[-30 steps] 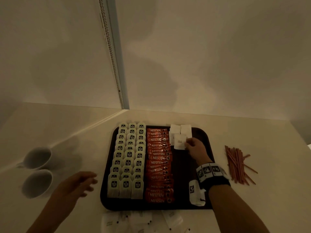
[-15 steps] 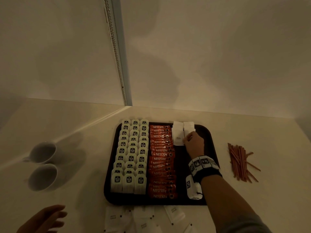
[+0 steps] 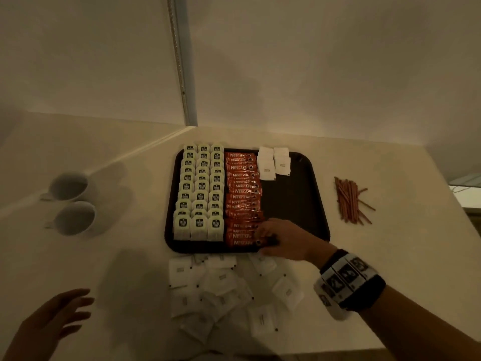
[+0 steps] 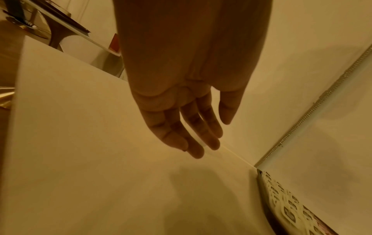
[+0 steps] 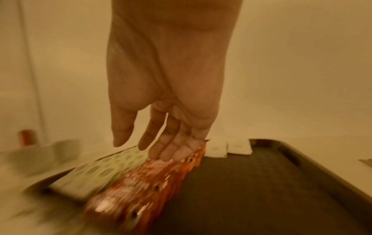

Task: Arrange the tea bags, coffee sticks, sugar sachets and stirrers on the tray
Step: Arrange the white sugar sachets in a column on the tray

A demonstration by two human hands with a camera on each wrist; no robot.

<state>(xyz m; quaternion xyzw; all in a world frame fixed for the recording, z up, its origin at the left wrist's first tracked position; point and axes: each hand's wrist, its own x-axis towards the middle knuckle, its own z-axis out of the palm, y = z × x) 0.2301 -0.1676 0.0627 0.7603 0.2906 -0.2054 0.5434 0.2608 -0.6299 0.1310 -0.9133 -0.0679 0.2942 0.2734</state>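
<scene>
Four sugar sachets [image 3: 273, 162] are sitting far beyond your R hand [image 3: 283, 239], which is hovering empty, fingers relaxed, over coffee sticks [image 3: 243, 198]; L hand [image 3: 52, 320] is hanging wide, empty.

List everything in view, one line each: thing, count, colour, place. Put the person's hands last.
tray: one, dark brown, middle of the counter.
tea bags: three columns, pale with dark labels, left part of the tray.
coffee sticks: one overlapping column, red-orange, middle of the tray.
sugar sachets on tray: four, white, far end of the tray's right part.
loose sugar sachets: a scattered pile, white, on the counter in front of the tray.
stirrers: one bundle, reddish brown, on the counter right of the tray.
cups: two, white, on the counter left of the tray.
left hand: open, empty, above the counter's near left.
right hand: open, empty, over the tray's near edge by the coffee sticks.
</scene>
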